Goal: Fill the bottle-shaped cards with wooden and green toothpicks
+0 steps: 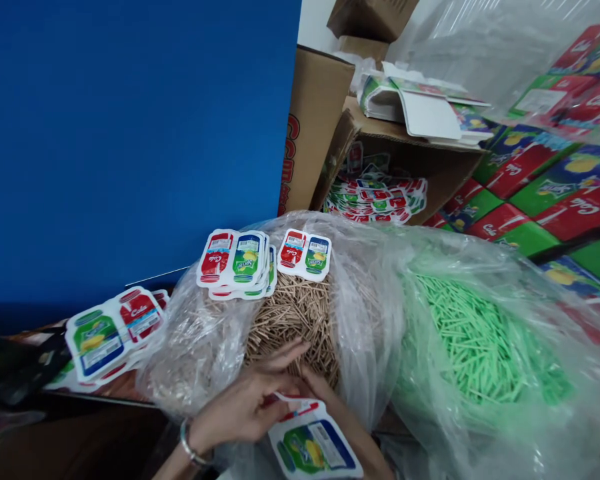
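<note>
My left hand (247,403), with a bracelet at the wrist, pinches the top edge of a printed card packet (313,447) with a red and a green-blue drink picture. My right hand (325,393) comes from below, its fingers at the same edge, mostly hidden behind the card and the left hand. Both hands hover over a clear plastic bag of brown sticks (295,320). A stack of like cards (237,263) and a single card (305,253) lie on top of that bag.
A second clear bag holds green sticks (475,340) at the right. More cards lie at the left (107,333) and in an open cardboard box (380,193). Printed cartons (555,193) are stacked at the far right. A blue panel (130,133) fills the left.
</note>
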Motion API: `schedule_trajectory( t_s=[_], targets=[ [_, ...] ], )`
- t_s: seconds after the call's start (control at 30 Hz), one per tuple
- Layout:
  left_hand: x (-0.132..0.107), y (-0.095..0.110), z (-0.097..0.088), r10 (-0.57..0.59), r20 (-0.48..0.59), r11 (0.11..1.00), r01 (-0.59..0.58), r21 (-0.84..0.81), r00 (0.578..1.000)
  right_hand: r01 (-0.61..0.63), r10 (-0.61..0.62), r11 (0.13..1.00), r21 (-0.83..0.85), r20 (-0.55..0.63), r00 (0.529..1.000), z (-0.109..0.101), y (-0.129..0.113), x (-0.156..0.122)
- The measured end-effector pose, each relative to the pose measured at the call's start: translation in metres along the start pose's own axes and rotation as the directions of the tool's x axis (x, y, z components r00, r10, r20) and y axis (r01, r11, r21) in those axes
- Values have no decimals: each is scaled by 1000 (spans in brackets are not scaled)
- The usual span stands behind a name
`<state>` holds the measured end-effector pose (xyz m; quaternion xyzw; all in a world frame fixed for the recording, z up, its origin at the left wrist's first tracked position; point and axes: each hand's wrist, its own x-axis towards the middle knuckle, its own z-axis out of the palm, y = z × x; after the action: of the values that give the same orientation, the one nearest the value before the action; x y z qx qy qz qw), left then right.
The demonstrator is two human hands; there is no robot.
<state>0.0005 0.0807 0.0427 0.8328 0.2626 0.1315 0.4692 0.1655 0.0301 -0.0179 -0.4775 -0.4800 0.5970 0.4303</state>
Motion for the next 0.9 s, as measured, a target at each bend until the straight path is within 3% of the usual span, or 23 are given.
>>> schedule_trajectory(
  t_s=[0.17,0.23,0.3,0.4,0.5,0.63,0.7,0.8,0.9],
  targets=[
    [11,-1,3,26,46,995,-30,92,999,48,-52,997,57,68,996,-2,9,8],
    [10,-3,0,34,51,995,-39,94,998,68,-72,994,82,43,996,0,8,10],
    [6,-5,-3,16,-11,998,-15,65,1000,95,-94,993,74,-17,995,0,6,12],
    [-7,-9,-7,-78,-186,997,73,-37,979,103,-102,995,13,-89,991,-4,0,10],
    [-25,-15,-5,-284,-297,944,211,-253,912,151,-163,984,-95,-127,978,-10,-3,4],
    [-41,-21,5,-499,-315,829,339,-445,808,222,-276,936,-275,-178,944,-16,2,-4],
    [-43,-22,12,-604,-317,751,390,-533,731,244,-317,914,-323,-196,928,-19,5,-7],
    [-37,-23,17,-733,-333,623,388,-679,594,270,-363,889,-369,-210,908,-21,8,-8],
    [-25,-25,19,-780,-297,529,328,-783,550,285,-385,875,-391,-207,899,-22,8,-9]
  ],
)
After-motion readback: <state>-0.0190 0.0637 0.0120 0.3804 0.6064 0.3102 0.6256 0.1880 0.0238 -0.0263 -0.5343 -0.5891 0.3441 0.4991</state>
